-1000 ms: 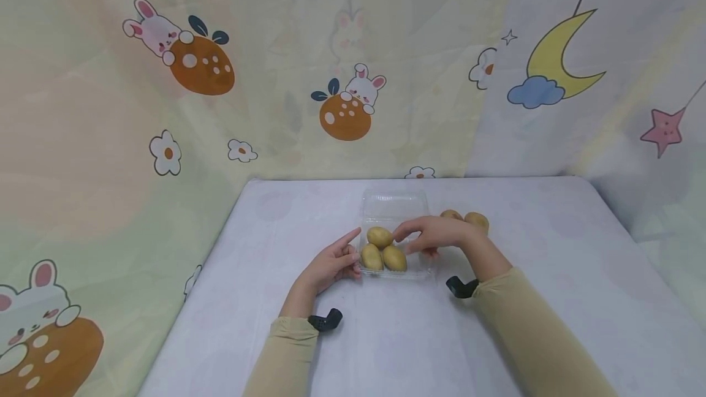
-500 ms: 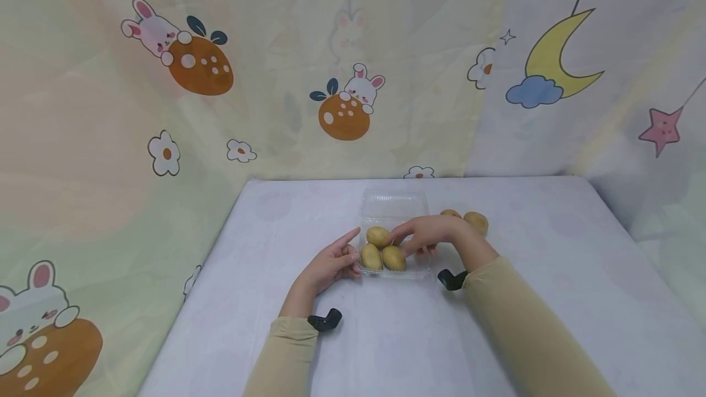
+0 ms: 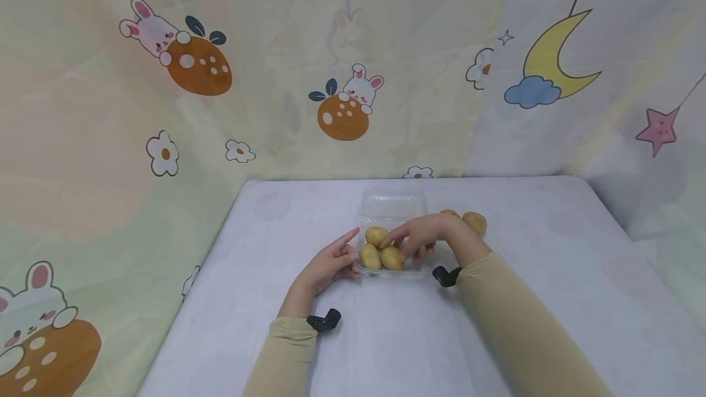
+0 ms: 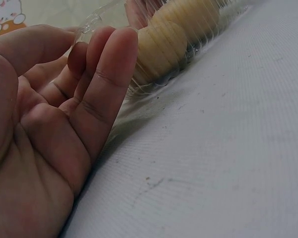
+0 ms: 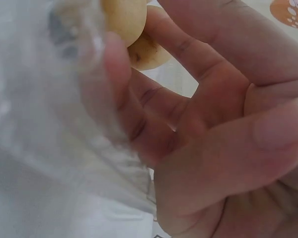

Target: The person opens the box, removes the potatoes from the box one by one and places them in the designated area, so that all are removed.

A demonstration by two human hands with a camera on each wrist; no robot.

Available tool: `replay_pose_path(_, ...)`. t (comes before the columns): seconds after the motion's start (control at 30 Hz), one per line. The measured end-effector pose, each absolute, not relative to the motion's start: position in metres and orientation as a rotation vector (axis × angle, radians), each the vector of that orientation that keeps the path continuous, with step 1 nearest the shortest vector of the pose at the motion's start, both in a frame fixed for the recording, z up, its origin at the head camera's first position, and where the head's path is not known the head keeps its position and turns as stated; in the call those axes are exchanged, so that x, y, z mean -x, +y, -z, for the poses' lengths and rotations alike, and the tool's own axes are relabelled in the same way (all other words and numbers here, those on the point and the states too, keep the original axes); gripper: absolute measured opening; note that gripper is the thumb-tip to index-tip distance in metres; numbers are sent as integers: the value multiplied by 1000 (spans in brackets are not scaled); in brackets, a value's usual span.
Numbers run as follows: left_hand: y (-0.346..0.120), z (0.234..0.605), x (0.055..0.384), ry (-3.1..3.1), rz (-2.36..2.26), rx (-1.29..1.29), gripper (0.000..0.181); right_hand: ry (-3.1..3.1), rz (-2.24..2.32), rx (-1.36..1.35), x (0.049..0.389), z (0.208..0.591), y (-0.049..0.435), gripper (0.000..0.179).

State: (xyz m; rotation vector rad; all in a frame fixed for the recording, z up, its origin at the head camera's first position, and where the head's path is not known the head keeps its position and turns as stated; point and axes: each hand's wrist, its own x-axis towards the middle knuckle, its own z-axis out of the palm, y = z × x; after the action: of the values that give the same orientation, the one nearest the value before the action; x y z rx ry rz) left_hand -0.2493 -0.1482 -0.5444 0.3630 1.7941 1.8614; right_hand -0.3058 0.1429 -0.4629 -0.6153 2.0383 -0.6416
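Observation:
A clear plastic clamshell box (image 3: 391,206) stands with its lid raised at the back. Inside its base lie an upper potato (image 3: 377,236), a front left potato (image 3: 370,257) and a front right potato (image 3: 392,258). My left hand (image 3: 329,267) pinches the box's left edge, index finger stretched forward; the left wrist view shows fingertips (image 4: 120,47) against the ribbed wall. My right hand (image 3: 423,234) reaches over the box from the right, loosely bent fingers touching the potatoes. In the right wrist view its thumb (image 5: 228,153) stands away from them; the blurred clear plastic covers part of the fingers.
Another potato (image 3: 474,223) lies on the white-covered table (image 3: 298,207) right of the box. Beside it a further potato (image 3: 449,213) is partly hidden by my right hand. A printed curtain (image 3: 265,78) hangs behind the table.
My right hand has moved left and down, from beside the potatoes to touching them, its fingers now between the upper and front right ones. My left hand stays at the box edge.

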Motion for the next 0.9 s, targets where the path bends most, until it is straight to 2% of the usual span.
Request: replay_pose_path(0.9, -148, 543, 249, 1802, -1852, -348, 70, 2051, 469, 596, 301, 457, 126, 47)
